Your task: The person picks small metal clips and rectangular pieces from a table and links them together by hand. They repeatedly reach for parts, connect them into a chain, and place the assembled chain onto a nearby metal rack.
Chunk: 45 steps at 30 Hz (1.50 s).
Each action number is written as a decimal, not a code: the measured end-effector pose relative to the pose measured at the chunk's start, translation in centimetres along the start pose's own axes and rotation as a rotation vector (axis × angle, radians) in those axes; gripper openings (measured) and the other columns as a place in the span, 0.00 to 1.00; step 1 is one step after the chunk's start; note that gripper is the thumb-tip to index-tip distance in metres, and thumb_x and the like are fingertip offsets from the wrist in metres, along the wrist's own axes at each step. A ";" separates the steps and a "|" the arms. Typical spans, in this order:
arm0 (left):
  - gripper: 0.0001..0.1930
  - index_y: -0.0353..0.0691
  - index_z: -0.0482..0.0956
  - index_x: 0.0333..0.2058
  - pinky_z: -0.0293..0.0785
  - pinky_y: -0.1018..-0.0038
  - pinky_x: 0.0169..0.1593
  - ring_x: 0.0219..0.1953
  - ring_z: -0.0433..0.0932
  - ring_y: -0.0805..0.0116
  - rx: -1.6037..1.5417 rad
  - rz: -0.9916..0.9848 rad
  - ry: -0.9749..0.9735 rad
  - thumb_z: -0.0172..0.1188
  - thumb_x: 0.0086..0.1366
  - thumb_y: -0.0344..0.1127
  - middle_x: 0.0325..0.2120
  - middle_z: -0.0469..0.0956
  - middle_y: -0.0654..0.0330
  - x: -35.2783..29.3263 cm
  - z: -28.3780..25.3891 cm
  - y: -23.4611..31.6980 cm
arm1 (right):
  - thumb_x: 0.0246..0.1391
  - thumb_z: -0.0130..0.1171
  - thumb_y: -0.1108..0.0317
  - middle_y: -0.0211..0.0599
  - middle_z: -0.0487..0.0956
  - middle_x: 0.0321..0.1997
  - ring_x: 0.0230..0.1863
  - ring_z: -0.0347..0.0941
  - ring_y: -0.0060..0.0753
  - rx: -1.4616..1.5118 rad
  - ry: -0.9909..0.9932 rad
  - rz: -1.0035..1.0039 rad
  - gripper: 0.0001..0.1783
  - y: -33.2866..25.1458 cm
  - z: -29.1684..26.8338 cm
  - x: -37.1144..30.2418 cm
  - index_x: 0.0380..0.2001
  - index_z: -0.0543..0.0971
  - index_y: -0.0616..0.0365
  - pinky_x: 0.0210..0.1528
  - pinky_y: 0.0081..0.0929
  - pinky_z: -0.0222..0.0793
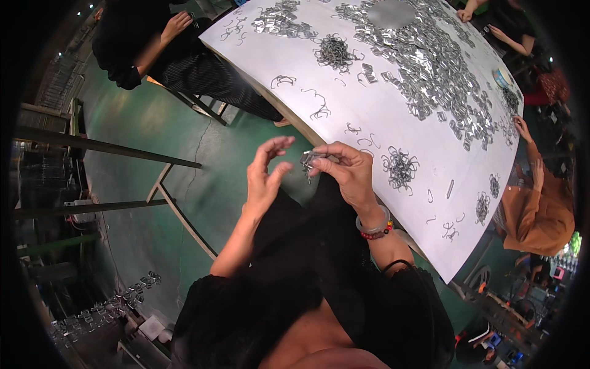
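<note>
My right hand (349, 171) pinches a small silvery metal clip (307, 158) between thumb and fingers, just off the near edge of the white-topped table (369, 123). Thin bits of metal hang below the clip; its exact shape is too small to make out. To its left, my left hand (265, 175) is raised with thumb and fingers apart, and nothing shows between them. Nearest my right hand on the table is a dark heap of curved wire hooks (399, 170). Several loose wire hooks (319, 104) lie farther up the near side.
A broad spread of flat silvery metal pieces (430, 80) covers the table's middle, with another heap of hooks (334, 52) beside it. Co-workers sit around the table, one in a brown top (534, 215) at the right. A metal frame (166, 184) stands on the green floor at left.
</note>
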<state>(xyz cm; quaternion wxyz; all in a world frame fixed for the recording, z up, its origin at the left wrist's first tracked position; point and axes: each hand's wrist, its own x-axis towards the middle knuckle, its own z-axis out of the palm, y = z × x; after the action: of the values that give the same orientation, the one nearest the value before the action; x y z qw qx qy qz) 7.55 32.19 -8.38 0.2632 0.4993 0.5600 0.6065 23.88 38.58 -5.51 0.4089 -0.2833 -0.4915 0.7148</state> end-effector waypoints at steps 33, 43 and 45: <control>0.07 0.31 0.77 0.35 0.72 0.75 0.41 0.36 0.75 0.70 0.021 -0.097 -0.366 0.61 0.59 0.28 0.33 0.78 0.57 3.8 1.8 5.6 | 0.48 0.61 0.80 0.41 0.80 0.32 0.28 0.77 0.25 -0.007 0.171 -0.069 0.10 0.1 -1.4 -1.4 0.36 0.78 0.72 0.32 0.19 0.75; 0.03 0.33 0.73 0.33 0.73 0.74 0.40 0.36 0.78 0.68 -0.039 0.074 -0.120 0.56 0.60 0.22 0.33 0.77 0.57 1.6 2.7 4.4 | 0.47 0.60 0.85 0.39 0.73 0.42 0.36 0.76 0.26 -0.177 0.010 -0.265 0.14 -1.3 -0.2 -0.6 0.40 0.78 0.67 0.35 0.21 0.81; 0.02 0.32 0.72 0.33 0.73 0.75 0.40 0.36 0.78 0.69 -0.174 -0.034 -0.087 0.54 0.61 0.21 0.31 0.78 0.56 1.5 2.6 4.2 | 0.49 0.60 0.81 0.39 0.73 0.42 0.35 0.74 0.22 -0.270 -0.006 -0.268 0.14 -2.5 -1.8 0.7 0.41 0.78 0.66 0.31 0.20 0.79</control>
<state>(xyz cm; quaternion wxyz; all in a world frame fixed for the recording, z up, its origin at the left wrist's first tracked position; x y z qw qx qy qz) 10.40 33.61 -4.29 0.3400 0.4909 0.5016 0.6260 25.77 40.47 -3.82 0.4572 -0.2653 -0.6174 0.5825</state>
